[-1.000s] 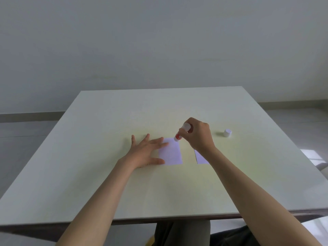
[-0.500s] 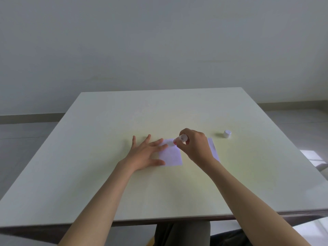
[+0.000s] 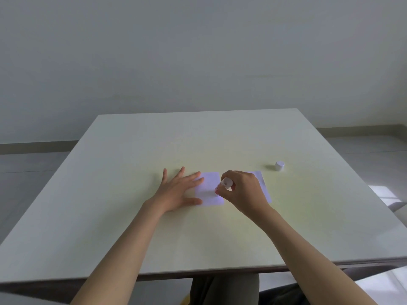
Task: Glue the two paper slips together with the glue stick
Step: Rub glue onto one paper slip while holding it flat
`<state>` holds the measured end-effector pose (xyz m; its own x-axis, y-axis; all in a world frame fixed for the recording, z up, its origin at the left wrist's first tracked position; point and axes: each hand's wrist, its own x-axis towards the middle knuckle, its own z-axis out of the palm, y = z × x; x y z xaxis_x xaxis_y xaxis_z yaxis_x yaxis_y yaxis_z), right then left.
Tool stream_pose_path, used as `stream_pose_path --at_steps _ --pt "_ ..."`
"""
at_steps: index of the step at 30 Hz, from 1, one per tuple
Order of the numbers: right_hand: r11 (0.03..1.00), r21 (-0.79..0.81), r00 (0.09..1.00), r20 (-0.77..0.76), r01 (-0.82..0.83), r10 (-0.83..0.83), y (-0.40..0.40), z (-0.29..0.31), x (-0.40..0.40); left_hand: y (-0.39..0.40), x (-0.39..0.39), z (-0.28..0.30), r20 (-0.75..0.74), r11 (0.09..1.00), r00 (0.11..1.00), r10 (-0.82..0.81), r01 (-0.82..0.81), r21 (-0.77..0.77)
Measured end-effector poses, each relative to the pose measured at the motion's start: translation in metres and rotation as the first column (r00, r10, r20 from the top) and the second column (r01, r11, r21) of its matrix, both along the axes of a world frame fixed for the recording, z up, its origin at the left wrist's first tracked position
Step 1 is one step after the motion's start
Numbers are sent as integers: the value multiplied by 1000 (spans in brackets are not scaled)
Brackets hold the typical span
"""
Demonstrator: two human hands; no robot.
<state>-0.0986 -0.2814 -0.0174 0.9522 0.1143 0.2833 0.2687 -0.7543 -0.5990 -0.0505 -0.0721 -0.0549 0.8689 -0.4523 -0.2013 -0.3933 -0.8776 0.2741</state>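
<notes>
Two pale paper slips lie side by side on the white table (image 3: 136,221). My left hand (image 3: 176,192) lies flat with fingers spread, its fingertips pressing the left edge of the left slip (image 3: 209,188). My right hand (image 3: 244,192) grips the uncapped glue stick (image 3: 223,184), tilted, with its reddish tip down on the right part of that slip. The right slip (image 3: 264,188) is half hidden behind my right hand.
The glue stick's white cap (image 3: 279,165) stands alone on the table to the right of the slips. The table's near edge runs just in front of my lap, and a grey wall rises behind the far edge.
My right hand has drawn the glue stick from the left slip's far right corner toward me along its right side. The left hand has stayed put on the slip.
</notes>
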Motion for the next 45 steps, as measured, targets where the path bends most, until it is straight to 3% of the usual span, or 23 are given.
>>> stream_pose_path --at_steps 6,14,20,26,35,40,45 --pt "1000 -3 995 -103 -2 1 1 8 2 1 1 -3 18 1000 1000 -1 1 -6" --pt "974 217 990 -138 58 -28 15 18 20 1 4 -7 26 998 1000 16 -15 -60" --pt "983 184 984 -176 16 17 35 6 25 0 5 -6 18 992 999 28 -25 -125" --pt "972 222 975 -223 78 -27 17 7 23 0 5 -7 14 993 999 44 -42 -109" --pt "985 78 971 -198 154 -136 -2 15 30 0 3 -4 12 993 999 47 -45 -105" --pt "967 190 979 -148 170 -142 7 21 39 0 2 -4 11 994 1000 29 -27 -108" --pt "976 180 983 -157 124 -96 26 20 53 1 3 -5 -2 990 999 38 -38 -134"
